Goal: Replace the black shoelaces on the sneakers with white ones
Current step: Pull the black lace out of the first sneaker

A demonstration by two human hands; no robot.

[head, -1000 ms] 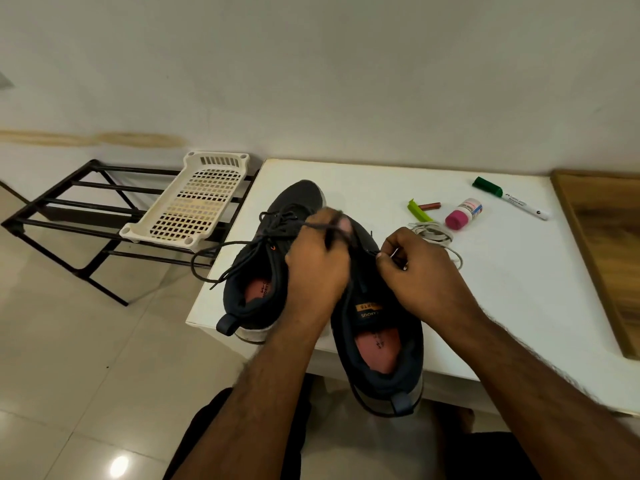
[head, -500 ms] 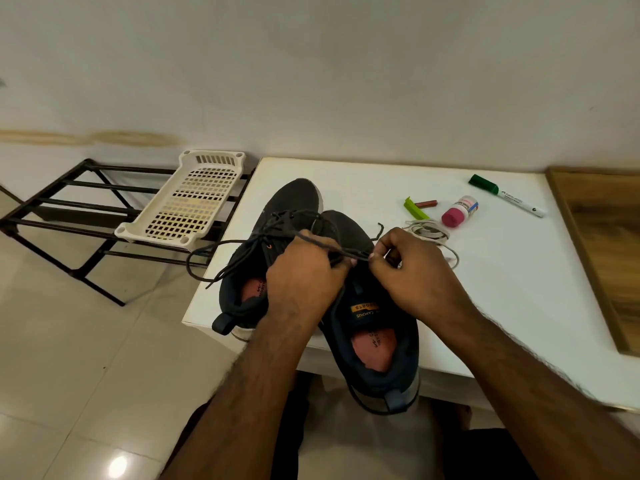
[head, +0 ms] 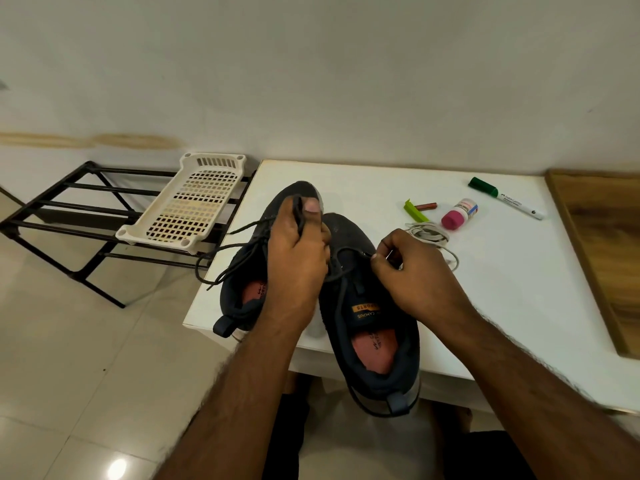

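Note:
Two dark sneakers lie side by side on the white table [head: 502,289], toes pointing away. The right sneaker [head: 367,306] hangs partly over the front edge. My left hand [head: 298,251] is raised over the two shoes and grips a length of its black lace [head: 298,216] between thumb and fingers. My right hand [head: 412,271] pinches the same lace by the eyelets on the shoe's right side. The left sneaker [head: 249,278] keeps its black lace [head: 221,254], loose ends trailing off the table's left edge. A coil of white laces [head: 431,233] lies just beyond my right hand.
Behind the white laces lie a green clip [head: 412,210], a small brown stick [head: 426,205], a pink-capped bottle [head: 459,214] and a green-capped marker [head: 504,197]. A wooden board [head: 602,244] lies at the right. Left of the table, a white plastic tray [head: 187,202] rests on a black metal rack [head: 69,209].
My left hand has risen and moved away from me, drawing the black lace up out of the right sneaker. My right hand stays at the eyelets.

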